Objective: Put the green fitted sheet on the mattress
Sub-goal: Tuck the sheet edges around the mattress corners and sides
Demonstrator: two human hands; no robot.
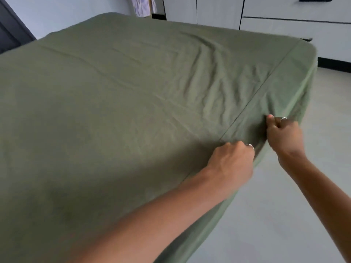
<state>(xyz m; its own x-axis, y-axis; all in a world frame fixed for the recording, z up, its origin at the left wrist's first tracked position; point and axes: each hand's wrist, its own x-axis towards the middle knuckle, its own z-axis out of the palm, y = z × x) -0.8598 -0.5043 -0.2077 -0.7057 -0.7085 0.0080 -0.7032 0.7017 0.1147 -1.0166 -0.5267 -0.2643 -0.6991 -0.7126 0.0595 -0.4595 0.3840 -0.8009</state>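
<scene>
The green fitted sheet covers the whole top of the mattress, which is hidden beneath it. A seam runs along the right side, and wrinkles fan out toward it. My left hand grips the sheet at the mattress's right edge, fingers curled into the cloth. Just beyond it, my right hand pinches a bunch of the same edge between thumb and fingers. Both hands wear a ring. The sheet's skirt hangs down the right side of the bed.
Pale floor lies to the right of the bed. White cabinets with drawers stand along the far wall. A patterned cloth hangs at the back, and a dark door is at the far left.
</scene>
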